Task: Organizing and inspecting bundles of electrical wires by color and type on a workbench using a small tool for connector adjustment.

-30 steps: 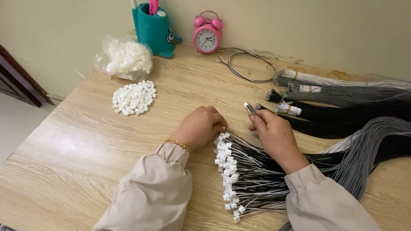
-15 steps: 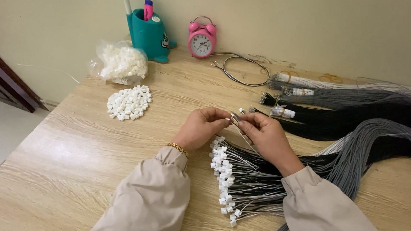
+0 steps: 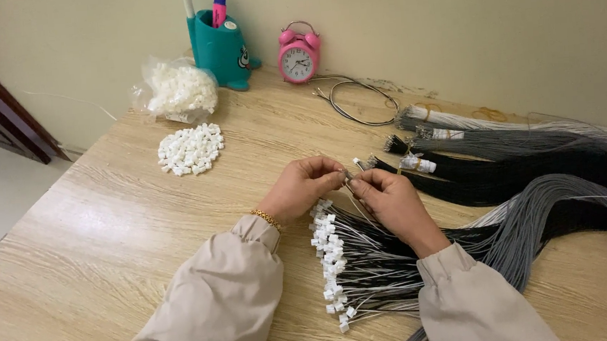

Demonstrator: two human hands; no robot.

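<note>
At table centre, the left hand and right hand pinch one thin wire between fingertips, above the white-plugged wires. At 11 o'clock lies a clear bag; white-labelled bundles at 2 o'clock.

Smooth wood-grain table, glossy white plastic connectors

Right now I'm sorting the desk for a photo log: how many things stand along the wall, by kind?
Pink alarm clock: 1
Teal pen holder: 1
Clear bag of white connectors: 1
Loose wire loop: 1
Total: 4
</note>
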